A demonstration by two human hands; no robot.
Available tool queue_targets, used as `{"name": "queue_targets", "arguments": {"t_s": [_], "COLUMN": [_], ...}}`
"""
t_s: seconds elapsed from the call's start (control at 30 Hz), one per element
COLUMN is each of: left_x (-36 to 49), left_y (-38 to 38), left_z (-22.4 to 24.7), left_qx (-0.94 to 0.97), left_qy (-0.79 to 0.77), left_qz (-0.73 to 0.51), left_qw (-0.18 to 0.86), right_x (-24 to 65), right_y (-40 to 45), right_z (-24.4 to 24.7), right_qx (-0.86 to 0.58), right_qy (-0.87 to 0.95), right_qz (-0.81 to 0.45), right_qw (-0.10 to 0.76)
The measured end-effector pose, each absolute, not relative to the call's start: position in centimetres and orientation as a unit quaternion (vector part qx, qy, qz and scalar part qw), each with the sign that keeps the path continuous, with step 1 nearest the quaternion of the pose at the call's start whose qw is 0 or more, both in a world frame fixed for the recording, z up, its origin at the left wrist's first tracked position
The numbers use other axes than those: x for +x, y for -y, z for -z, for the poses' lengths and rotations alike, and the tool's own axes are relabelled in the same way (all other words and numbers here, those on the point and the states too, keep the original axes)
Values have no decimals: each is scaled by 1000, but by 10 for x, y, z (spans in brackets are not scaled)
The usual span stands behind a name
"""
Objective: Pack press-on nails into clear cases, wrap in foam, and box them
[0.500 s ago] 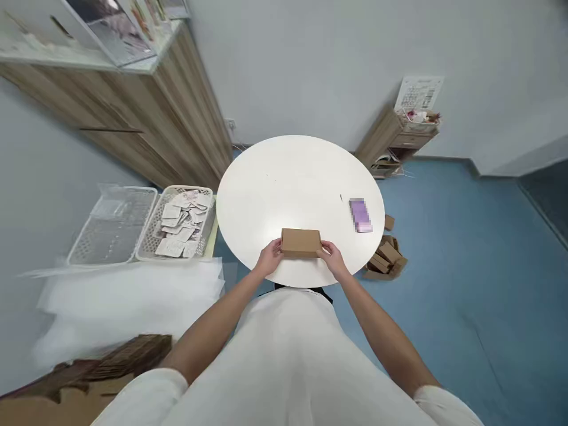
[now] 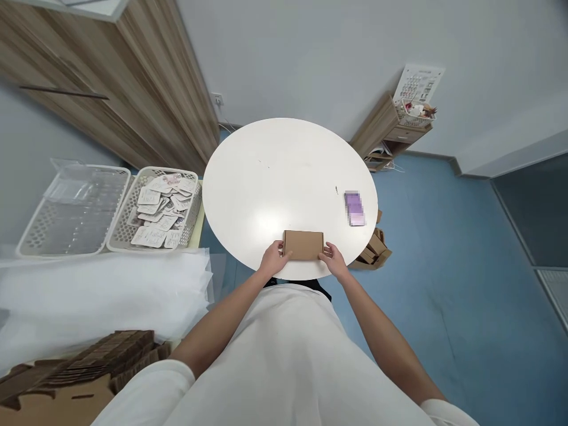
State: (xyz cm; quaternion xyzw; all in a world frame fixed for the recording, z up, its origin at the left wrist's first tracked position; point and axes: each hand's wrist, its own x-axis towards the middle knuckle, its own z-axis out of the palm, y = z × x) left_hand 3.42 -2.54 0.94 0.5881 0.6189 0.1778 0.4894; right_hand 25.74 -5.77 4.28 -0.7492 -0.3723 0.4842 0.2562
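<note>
A small brown cardboard box (image 2: 304,245), closed, is at the near edge of the round white table (image 2: 284,171). My left hand (image 2: 274,258) grips its left end, thumb on the near corner and fingers along the side. At the opposite end my right hand (image 2: 333,258) holds the box between thumb and fingers. Farther right on the table lies a purple item (image 2: 354,208), blurred by pixels. A tiny dark object (image 2: 336,190) rests just beside it.
On my left stand a white basket of printed cards (image 2: 155,207) and a basket of clear plastic pieces (image 2: 84,207). White sheets (image 2: 106,296) and stacked flat cardboard (image 2: 89,367) lie nearer. An open carton (image 2: 375,251) with cardboard pieces sits on the floor right of the table.
The view has shifted, tilting down and to the right. Both hands stay at the ends of the box, whose top now faces the camera more fully; the left thumb shows at its near corner.
</note>
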Motion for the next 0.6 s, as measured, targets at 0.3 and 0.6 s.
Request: {"name": "queue_targets", "arguments": {"t_s": [0.3, 0.6], "left_x": [49, 80], "left_y": [13, 11], "left_z": [-14, -34], "left_qx": [618, 608], "left_qy": [-652, -674], "left_qz": [-134, -94], "left_qw": [418, 409], "right_x": [275, 299], "right_y": [28, 30], "right_z": [-39, -28], "right_qx": [-760, -728], "right_qy": [445, 514], "right_qz": [-456, -441], "right_qw": [126, 109]}}
